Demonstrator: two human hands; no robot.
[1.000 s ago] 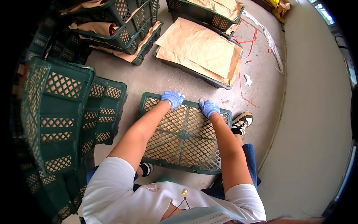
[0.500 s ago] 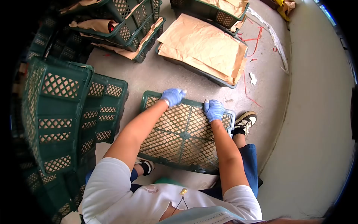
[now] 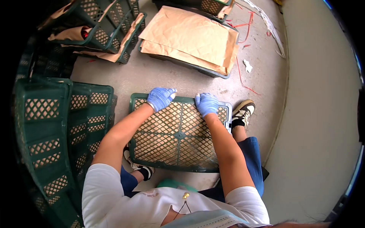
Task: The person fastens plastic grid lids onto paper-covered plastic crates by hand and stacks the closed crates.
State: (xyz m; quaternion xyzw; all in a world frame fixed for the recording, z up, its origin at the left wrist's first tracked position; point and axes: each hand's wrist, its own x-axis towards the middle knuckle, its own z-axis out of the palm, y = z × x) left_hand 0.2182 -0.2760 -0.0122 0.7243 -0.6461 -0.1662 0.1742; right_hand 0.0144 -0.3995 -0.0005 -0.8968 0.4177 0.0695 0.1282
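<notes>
A green lattice panel (image 3: 179, 135), rectangular with a solid rim, lies in front of me between my feet. My left hand (image 3: 161, 98), in a blue glove, is closed on its far rim, left of the middle. My right hand (image 3: 207, 103), gloved the same way, grips that rim further right, with the thumb toward the left. Brown paper shows through the lattice. Beyond the panel stands a dark green crate (image 3: 186, 65) with brown paper sheets (image 3: 190, 36) over its top.
Stacked green crates (image 3: 42, 125) lean at the left. More crates lined with brown paper (image 3: 102, 38) stand at the back left. Red strings (image 3: 240, 76) and a white scrap (image 3: 248, 66) lie on the floor near the wall (image 3: 315, 114) at right.
The view has shifted, so the far crates sit further left in it. Both hands remain on the panel's far rim, and the panel appears slightly turned, its far edge more level.
</notes>
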